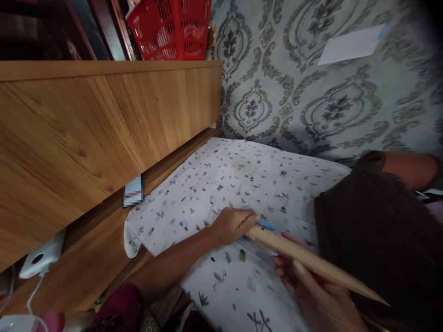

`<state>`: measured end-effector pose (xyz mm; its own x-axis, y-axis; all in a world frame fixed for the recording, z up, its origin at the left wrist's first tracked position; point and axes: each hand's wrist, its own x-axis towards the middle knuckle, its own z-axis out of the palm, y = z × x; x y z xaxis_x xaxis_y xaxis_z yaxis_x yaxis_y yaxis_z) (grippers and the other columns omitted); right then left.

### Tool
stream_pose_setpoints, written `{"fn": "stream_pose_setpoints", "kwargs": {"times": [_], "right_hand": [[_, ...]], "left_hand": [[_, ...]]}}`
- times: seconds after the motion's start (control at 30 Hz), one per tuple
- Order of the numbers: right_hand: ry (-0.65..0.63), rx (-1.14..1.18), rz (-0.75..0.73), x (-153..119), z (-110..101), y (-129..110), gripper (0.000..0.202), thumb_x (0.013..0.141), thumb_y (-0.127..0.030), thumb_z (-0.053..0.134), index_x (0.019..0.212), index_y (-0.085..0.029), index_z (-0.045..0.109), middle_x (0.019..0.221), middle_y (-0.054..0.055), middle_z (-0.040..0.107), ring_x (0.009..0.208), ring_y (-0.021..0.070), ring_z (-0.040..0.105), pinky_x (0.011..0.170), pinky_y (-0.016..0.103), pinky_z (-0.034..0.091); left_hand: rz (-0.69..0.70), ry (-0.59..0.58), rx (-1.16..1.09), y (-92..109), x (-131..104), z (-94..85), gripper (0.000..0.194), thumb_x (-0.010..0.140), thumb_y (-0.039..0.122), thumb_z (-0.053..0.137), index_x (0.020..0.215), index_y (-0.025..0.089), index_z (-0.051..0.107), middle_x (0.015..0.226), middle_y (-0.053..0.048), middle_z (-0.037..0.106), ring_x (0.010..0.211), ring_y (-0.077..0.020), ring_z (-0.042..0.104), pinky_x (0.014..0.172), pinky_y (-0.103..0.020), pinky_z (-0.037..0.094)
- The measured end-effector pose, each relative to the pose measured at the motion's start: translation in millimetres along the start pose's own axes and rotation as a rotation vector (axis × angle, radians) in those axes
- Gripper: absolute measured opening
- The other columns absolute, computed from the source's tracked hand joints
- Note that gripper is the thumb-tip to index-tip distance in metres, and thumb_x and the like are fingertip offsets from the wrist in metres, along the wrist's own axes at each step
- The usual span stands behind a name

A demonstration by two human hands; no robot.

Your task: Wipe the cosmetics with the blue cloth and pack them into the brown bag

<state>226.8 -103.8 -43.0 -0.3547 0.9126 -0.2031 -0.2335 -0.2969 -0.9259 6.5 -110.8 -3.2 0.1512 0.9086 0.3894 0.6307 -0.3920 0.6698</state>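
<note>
Left hand (228, 226) grips a blue strip (267, 225), right hand (321, 295) a wooden stick (304, 256), over printed cloth (238, 177); patterned wallpaper (277, 83) rises behind; a red basket (176, 27), contents unclear, tops the cabinet (121, 115).

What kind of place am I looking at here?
Probably a room in a home: there's ornate patterned wallpaper, a large wood-grain furniture panel, and a white printed cloth spread out beside it.

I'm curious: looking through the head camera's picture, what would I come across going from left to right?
White device with a cord → red basket → left hand → right hand → reddish-brown rounded item.
</note>
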Motion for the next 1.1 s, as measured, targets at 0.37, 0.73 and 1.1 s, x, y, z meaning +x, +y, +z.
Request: {"fn": "stream_pose_setpoints", "kwargs": {"times": [0.37,0.73,1.1], "right_hand": [[0.076,-0.253,-0.095,-1,3,-2,0.045,0.069,-0.058,0.082,0.090,-0.019,0.079,0.071,0.007,0.073,0.061,0.0227,0.066,0.058,0.031,0.060],[0.105,-0.159,-0.070,-7,10,-12,0.048,0.067,-0.060,0.083,0.094,-0.022,0.075,0.088,0.008,0.076,0.064,0.0230,0.067,0.056,0.032,0.060],[-0.061,-0.131,-0.111,-7,18,10,0.091,0.074,-0.046,0.084,0.151,-0.035,0.037,0.130,0.008,0.068,0.109,0.0258,0.069,0.082,0.033,0.062]], "left_hand": [[0.156,-0.130,0.220,6,-10,22.6,0.051,0.106,0.046,0.030,0.077,0.019,0.064,0.076,-0.003,0.072,0.070,-0.0125,0.066,0.060,-0.023,0.045],[0.046,-0.202,-0.073,12,-7,30.3,0.047,0.085,0.053,0.069,0.116,0.018,0.063,0.104,-0.010,0.070,0.095,-0.0224,0.068,0.084,-0.031,0.054],[-0.064,-0.060,-0.188,16,-8,35.1,0.032,0.098,0.050,0.045,0.091,0.019,0.052,0.083,-0.004,0.060,0.077,-0.0165,0.057,0.070,-0.028,0.048]]}}
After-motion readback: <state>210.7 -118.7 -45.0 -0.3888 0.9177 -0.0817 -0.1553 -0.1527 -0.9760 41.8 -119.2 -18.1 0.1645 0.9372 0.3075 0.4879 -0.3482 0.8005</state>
